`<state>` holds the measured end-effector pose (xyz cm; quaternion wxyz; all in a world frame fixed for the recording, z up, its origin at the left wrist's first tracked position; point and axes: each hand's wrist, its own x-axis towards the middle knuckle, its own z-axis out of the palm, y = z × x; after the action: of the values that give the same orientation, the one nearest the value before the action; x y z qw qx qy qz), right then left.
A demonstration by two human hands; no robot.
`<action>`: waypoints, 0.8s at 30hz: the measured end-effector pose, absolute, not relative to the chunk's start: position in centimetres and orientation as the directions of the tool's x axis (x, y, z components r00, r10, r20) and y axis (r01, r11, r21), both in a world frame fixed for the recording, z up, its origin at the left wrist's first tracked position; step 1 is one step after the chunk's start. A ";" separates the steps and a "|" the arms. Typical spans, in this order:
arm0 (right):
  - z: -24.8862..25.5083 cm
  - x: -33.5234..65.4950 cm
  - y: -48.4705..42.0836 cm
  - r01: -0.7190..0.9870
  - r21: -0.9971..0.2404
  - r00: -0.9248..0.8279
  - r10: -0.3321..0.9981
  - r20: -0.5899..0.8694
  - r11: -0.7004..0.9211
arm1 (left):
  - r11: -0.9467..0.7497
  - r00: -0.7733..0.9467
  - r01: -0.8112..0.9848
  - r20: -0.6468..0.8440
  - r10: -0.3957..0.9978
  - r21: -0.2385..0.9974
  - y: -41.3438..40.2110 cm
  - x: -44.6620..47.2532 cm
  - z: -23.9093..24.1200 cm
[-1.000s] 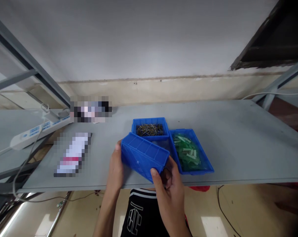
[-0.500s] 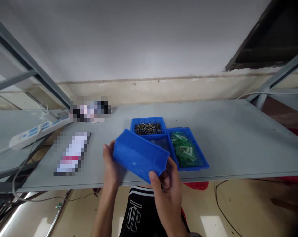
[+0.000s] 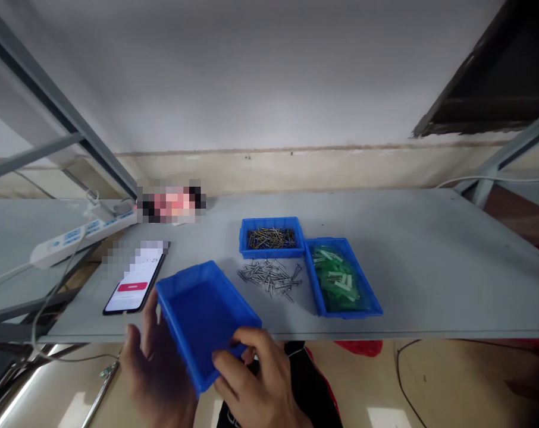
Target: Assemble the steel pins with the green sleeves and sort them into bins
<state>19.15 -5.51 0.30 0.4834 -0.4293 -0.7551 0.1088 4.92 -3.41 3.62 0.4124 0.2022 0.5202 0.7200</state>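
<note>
A blue plastic tray (image 3: 207, 315) is tilted over the table's front edge, its inside bare. My right hand (image 3: 256, 368) pinches the tray's near right edge between thumb and fingers. Beside and partly behind the tray's left wall is my left hand (image 3: 156, 362), blurred, with thumb and fingers apart; whether it touches the wall I cannot tell. Loose silver screws (image 3: 269, 276) lie in a pile on the table. Behind them stands a small blue bin (image 3: 272, 254) of thin metal pins or screws (image 3: 272, 238).
To the right, another blue tray (image 3: 367, 291) holds green plastic bags (image 3: 334, 267) with pale pieces. A phone (image 3: 133, 288) lies at the left of the grey table (image 3: 412, 261). Past it are a power strip (image 3: 82, 235) with a cable and a pixelated object (image 3: 174, 202).
The tray has moved left and turned from underside showing to inside showing. The pile of silver screws now lies in view on the table. My left hand's grip has loosened.
</note>
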 end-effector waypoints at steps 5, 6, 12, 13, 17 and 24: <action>0.5 16.8 -4.5 0.534 -0.592 -0.160 0.759 0.631 0.604 | -0.140 -0.675 -0.136 0.011 0.738 0.981 -5.5 4.5 2.5; 0.6 16.4 -4.2 0.537 -0.586 -0.170 0.758 0.630 0.607 | -0.142 -0.679 -0.087 0.046 0.733 0.986 -5.7 4.5 2.2; 0.5 15.1 -3.4 0.564 -0.572 -0.271 0.787 0.554 0.596 | 0.053 -0.632 0.245 0.118 0.766 0.968 -5.6 4.1 2.0; 0.4 15.1 -3.4 0.561 -0.562 -0.293 0.781 0.552 0.608 | 0.064 -0.638 0.275 0.132 0.759 0.959 -5.4 4.0 1.9; 0.1 15.8 -3.1 0.525 -0.557 -0.330 0.757 0.564 0.644 | 0.077 -0.683 0.310 0.166 0.712 0.948 -4.6 3.2 1.0; 0.0 18.9 -3.4 0.431 -0.646 -0.233 0.770 0.594 0.630 | 0.068 -0.661 0.488 0.318 0.680 0.870 -3.8 2.5 0.3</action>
<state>18.89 -3.37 -0.01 0.4791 -0.3923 -0.7651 0.1767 2.53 -3.76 0.34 0.0867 0.4024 0.7255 0.5515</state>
